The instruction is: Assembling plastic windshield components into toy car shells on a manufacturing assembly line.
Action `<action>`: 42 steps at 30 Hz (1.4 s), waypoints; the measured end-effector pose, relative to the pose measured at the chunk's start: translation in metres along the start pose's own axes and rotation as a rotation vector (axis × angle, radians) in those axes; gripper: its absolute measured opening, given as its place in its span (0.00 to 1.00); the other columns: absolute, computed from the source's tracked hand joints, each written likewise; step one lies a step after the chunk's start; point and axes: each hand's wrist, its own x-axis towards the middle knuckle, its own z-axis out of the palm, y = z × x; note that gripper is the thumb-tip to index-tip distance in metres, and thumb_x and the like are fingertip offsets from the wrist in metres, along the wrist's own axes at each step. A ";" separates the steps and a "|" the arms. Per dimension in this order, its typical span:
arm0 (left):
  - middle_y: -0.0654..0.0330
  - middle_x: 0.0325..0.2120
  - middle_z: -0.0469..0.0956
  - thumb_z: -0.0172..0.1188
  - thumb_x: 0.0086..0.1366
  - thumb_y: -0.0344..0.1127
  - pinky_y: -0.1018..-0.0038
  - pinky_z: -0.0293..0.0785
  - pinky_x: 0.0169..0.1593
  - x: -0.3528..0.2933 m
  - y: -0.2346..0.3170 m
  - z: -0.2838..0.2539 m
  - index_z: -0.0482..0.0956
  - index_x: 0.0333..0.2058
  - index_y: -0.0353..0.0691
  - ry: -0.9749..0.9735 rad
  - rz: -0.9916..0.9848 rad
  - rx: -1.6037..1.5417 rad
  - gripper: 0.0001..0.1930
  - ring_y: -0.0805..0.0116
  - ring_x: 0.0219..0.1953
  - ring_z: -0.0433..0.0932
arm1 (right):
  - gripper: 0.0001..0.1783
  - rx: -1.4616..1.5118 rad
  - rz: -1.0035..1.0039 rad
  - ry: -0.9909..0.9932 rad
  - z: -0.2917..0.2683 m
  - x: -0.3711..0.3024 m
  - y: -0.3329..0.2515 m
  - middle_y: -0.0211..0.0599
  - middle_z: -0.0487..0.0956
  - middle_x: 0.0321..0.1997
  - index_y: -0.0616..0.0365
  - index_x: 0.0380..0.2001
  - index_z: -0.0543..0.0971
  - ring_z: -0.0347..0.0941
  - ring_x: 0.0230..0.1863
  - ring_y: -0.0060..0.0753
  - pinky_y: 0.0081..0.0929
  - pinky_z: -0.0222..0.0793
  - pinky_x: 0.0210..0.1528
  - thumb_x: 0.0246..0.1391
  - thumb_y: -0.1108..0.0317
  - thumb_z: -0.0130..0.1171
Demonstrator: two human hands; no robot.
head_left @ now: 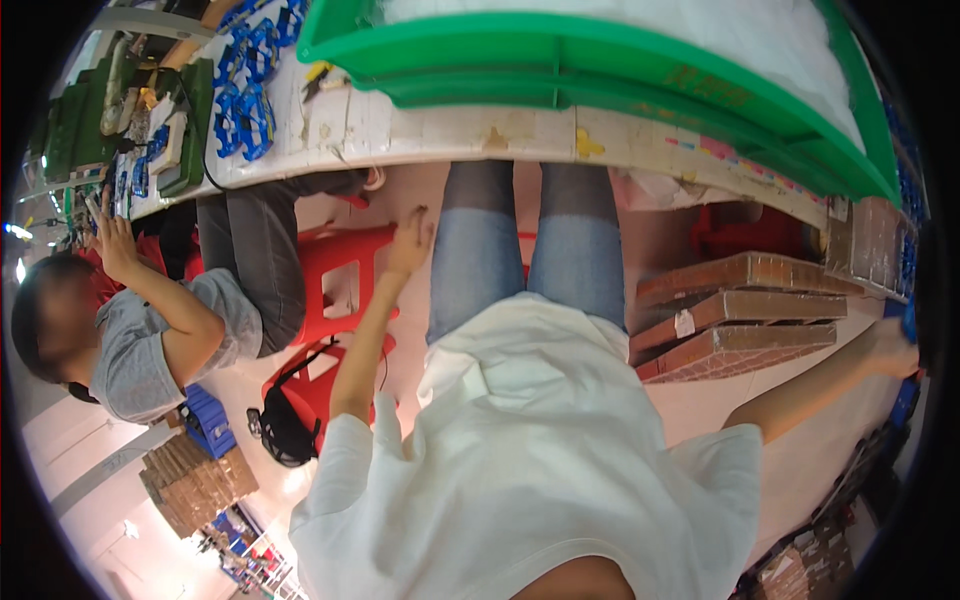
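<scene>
My left hand (pixel 410 240) hangs beside my left thigh, below the table's front edge, near a red plastic stool (pixel 350 265). Its fingers are loosely apart, and nothing is in it. Far out to the right reaches my right hand (pixel 888 348), at the dark rim of the picture. Something blue (pixel 909 325) shows right beside its fingers. The fingertips are lost in the dark rim, so whether they grip it cannot be made out. On the table ahead of me stands a large green crate (pixel 560 65) with white sheeting or bags inside.
Blue metal-like parts (pixel 243 115) lie on the table's left end. A co-worker (pixel 190 330) sits at the left, hands raised. A black bag (pixel 290 420) hangs by the red seat. Brown cartons (pixel 740 320) are stacked under the table at right.
</scene>
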 end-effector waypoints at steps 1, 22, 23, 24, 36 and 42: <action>0.44 0.41 0.69 0.45 0.58 0.34 0.62 0.61 0.50 0.005 0.013 0.010 0.66 0.45 0.33 0.033 0.064 -0.064 0.17 0.46 0.45 0.66 | 0.21 0.051 -0.065 -0.015 -0.025 0.018 0.021 0.44 0.72 0.42 0.60 0.36 0.72 0.67 0.44 0.43 0.41 0.59 0.51 0.48 0.53 0.52; 0.54 0.24 0.72 0.53 0.51 0.31 0.70 0.68 0.33 0.279 0.366 -0.207 0.76 0.26 0.36 0.042 0.904 -0.374 0.06 0.59 0.31 0.71 | 0.42 1.328 1.302 -0.444 0.099 -0.165 -0.191 0.50 0.62 0.52 0.56 0.56 0.52 0.60 0.52 0.46 0.37 0.61 0.50 0.41 0.55 0.61; 0.53 0.25 0.72 0.54 0.50 0.34 0.69 0.68 0.34 0.298 0.381 -0.192 0.76 0.26 0.36 0.083 0.939 -0.335 0.08 0.58 0.31 0.72 | 0.43 1.272 1.311 -0.429 0.100 -0.170 -0.193 0.51 0.62 0.52 0.55 0.57 0.51 0.63 0.49 0.47 0.36 0.63 0.46 0.41 0.57 0.62; 0.53 0.25 0.73 0.55 0.50 0.38 0.68 0.68 0.34 0.319 0.398 -0.171 0.77 0.26 0.36 0.114 0.979 -0.314 0.10 0.57 0.32 0.72 | 0.44 1.208 1.308 -0.497 0.099 -0.170 -0.191 0.52 0.65 0.48 0.52 0.57 0.48 0.68 0.41 0.46 0.35 0.66 0.41 0.40 0.62 0.63; 0.56 0.29 0.74 0.57 0.46 0.33 0.67 0.67 0.34 0.340 0.431 -0.116 0.73 0.22 0.39 0.089 0.827 -0.488 0.06 0.59 0.37 0.71 | 0.54 1.295 1.330 -0.426 0.098 -0.149 -0.183 0.50 0.48 0.62 0.55 0.58 0.51 0.50 0.60 0.53 0.59 0.42 0.58 0.34 0.30 0.50; 0.65 0.25 0.72 0.58 0.41 0.24 0.73 0.63 0.35 0.240 0.383 -0.202 0.75 0.26 0.45 0.803 1.330 0.056 0.11 0.67 0.32 0.71 | 0.45 1.445 1.487 -0.052 0.110 -0.134 -0.182 0.47 0.47 0.63 0.56 0.58 0.51 0.38 0.64 0.54 0.55 0.37 0.61 0.44 0.37 0.46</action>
